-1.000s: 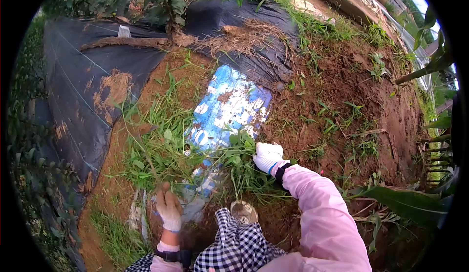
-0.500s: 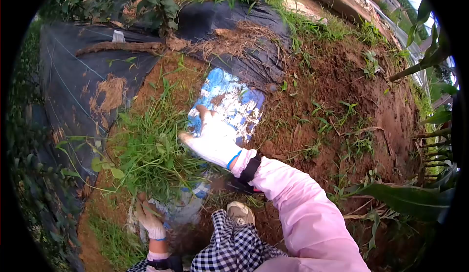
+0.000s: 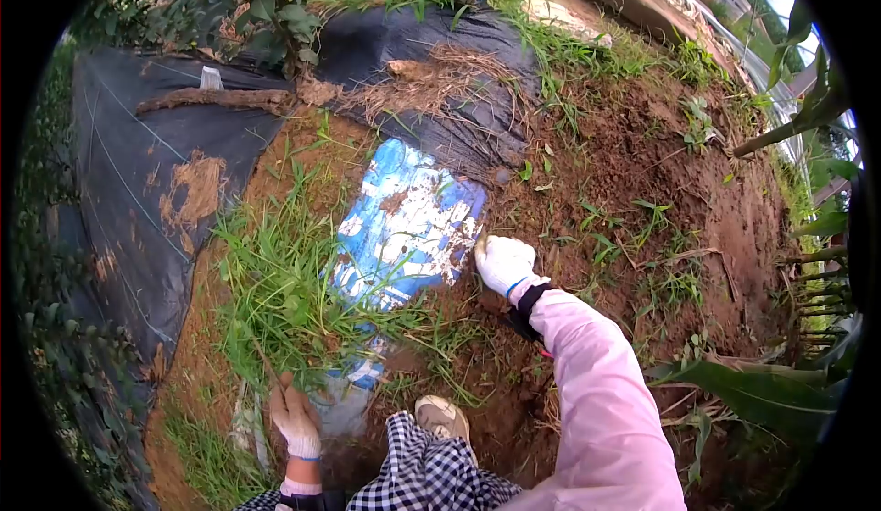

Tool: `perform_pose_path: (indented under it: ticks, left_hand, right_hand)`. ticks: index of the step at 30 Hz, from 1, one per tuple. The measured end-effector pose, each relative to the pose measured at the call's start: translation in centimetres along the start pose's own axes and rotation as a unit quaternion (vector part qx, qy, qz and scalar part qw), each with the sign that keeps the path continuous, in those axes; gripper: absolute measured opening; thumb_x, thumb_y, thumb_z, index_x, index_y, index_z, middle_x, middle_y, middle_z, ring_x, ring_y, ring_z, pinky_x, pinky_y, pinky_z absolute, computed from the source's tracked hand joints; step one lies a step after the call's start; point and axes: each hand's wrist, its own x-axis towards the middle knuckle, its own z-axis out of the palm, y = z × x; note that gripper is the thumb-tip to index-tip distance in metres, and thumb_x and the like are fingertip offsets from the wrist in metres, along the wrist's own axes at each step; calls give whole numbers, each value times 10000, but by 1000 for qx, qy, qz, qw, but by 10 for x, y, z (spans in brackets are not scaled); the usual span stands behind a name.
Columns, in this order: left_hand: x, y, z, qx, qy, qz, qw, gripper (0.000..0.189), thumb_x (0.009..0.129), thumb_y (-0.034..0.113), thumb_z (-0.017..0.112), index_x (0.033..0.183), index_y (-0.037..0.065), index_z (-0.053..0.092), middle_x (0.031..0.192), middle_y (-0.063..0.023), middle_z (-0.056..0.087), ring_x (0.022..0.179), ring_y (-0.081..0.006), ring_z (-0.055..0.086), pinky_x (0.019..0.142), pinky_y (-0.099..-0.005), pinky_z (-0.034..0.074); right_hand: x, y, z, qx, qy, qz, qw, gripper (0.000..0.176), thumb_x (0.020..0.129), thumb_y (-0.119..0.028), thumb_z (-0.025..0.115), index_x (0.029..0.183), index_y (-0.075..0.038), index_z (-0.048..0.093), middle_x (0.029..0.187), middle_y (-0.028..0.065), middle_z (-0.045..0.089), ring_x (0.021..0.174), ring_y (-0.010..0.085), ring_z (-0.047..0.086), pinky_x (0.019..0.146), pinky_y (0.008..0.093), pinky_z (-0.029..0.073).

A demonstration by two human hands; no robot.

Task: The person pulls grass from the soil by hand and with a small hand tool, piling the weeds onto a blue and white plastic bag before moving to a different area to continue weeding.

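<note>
A blue and white sheet (image 3: 404,227), spotted with soil and white flakes, lies flat on the ground. Just off its right edge is my right hand (image 3: 505,261) in a white glove, fingers closed; what they hold, if anything, is hidden. My left hand (image 3: 295,419), in a soil-stained glove, is low at the left beside the green grass (image 3: 289,300). Its fingers are drawn together near a thin stem, and their grip is too small to make out. Right of that hand lies a greyish-blue piece of sheet (image 3: 344,405).
Black ground cover (image 3: 138,162) spreads at the left, with a branch (image 3: 216,98) on it. Dry straw (image 3: 450,84) covers more of it at the top. Bare soil (image 3: 642,162) with weeds extends right. A shoe (image 3: 443,417) is at the bottom, corn leaves (image 3: 752,387) at the right.
My right hand has moved right, off the sheet to its edge, and its spread fingers have closed. The sheet's lower part is now uncovered. My left hand has shifted slightly right, its fingers closer together.
</note>
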Motion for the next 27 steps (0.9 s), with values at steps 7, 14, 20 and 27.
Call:
perform_pose_path:
  ticks: [7,14,20,27]
  left_hand:
    - [0,18,11,-7,8,-19,1000,319,972,123,464,1252,-29,466,559,53,346,398,-43,286,350,-232,203]
    - [4,-3,10,16,-18,-6,1000,362,994,213,489,1277,-12,465,545,46,336,377,-50,279,319,-231,223]
    - [2,0,20,18,-28,-47,998,410,997,241,497,1329,9,437,565,47,316,392,-47,279,326,-222,226]
    - [13,-9,20,23,-36,-38,998,403,1005,239,479,1323,-3,431,563,45,308,377,-47,271,314,-231,213]
  right_hand:
    - [8,15,38,94,-30,-48,994,495,889,-341,511,1291,-56,458,1290,179,526,1097,279,572,933,389,407]
    - [41,76,5,-198,-27,141,970,688,853,-366,596,1377,42,416,1347,180,510,1109,251,566,901,442,393]
    - [61,98,5,-153,-13,114,981,268,851,-243,538,892,-7,657,802,158,700,746,315,701,587,462,517]
    - [57,71,-18,-15,-81,150,985,387,872,-360,497,880,-39,711,861,203,689,838,327,690,750,415,533]
